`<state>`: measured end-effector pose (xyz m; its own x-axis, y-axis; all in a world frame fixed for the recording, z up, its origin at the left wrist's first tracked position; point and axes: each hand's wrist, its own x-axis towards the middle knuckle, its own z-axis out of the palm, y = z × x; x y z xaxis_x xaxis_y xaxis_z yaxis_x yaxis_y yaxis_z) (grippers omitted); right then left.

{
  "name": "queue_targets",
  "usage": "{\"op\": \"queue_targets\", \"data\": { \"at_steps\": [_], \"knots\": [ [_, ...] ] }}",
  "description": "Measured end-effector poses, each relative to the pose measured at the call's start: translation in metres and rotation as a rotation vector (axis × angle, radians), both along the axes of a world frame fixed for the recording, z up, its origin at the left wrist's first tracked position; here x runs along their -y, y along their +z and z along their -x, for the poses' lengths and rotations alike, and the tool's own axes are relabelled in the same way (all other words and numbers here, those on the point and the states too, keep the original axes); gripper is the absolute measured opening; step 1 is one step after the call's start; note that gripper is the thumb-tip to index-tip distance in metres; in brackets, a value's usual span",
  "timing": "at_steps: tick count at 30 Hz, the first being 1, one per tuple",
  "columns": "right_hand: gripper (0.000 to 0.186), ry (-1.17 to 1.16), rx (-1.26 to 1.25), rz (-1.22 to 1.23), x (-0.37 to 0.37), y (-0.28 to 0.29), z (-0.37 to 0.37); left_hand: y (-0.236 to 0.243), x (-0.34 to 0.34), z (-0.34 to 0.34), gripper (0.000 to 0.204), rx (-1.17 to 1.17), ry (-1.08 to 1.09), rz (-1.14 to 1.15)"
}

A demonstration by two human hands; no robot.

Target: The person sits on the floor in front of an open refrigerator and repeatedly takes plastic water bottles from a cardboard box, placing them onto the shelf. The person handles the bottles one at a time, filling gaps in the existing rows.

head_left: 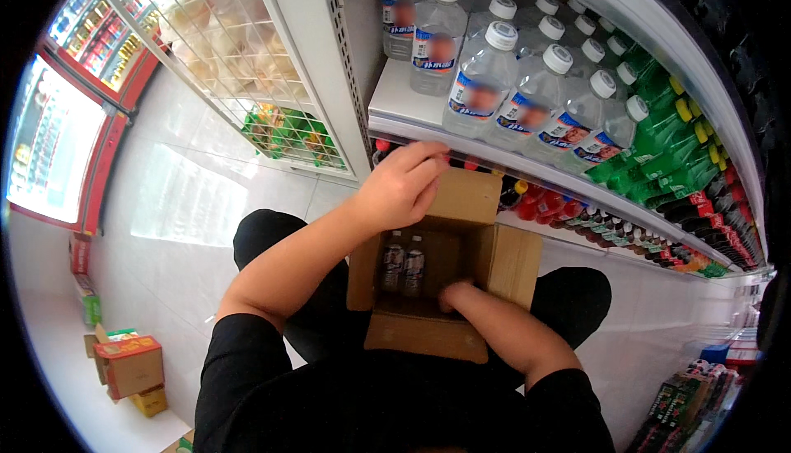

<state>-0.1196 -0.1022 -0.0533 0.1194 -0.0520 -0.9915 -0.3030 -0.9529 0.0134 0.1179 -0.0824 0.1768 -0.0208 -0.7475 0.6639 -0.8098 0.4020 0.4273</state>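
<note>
A cardboard box stands with its flaps spread between my knees. Inside, along its left side, are two clear bottles with dark labels and white caps. My right hand reaches down into the box, to the right of these bottles; its fingers are hidden in shadow. Raised above the far left of the box, my left hand is by the front edge of a white shelf. Its fingers are loosely bent, thumb apart, and nothing shows in them. Clear bottles with white caps and blue labels stand in rows on that shelf.
Green bottles fill the shelf further right. Red and dark drinks stand on the lower shelf. A white wire rack holding bags stands at left, beyond it red-framed coolers. Small cartons lie at lower left, stacked packages at lower right.
</note>
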Motion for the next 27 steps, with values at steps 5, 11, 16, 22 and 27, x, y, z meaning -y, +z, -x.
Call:
{"op": "queue_targets", "data": {
  "at_steps": [5, 11, 16, 22, 27],
  "knots": [
    [0.047, 0.027, -0.019, -0.015, 0.003, -0.014, 0.002, -0.013, -0.009, 0.010, 0.024, 0.017, -0.108, -0.150],
    [0.042, 0.108, 0.097, -0.074, 0.011, 0.048, -0.020, -0.031, -0.013, 0.014, 0.017, 0.072, -0.243, -0.345],
    [0.027, -0.044, 0.564, -0.274, 0.038, 0.141, -0.015, -0.026, -0.020, 0.019, 0.025, -0.051, -0.395, -0.662],
    [0.020, -0.610, 1.010, -0.723, 0.092, 0.215, 0.006, -0.020, -0.018, 0.019, 0.055, -0.269, -0.651, -0.901],
    [0.031, -1.058, 1.413, -0.793, 0.115, 0.226, 0.024, -0.019, -0.019, 0.031, 0.078, -0.508, -0.605, -1.059]
  ]
}}
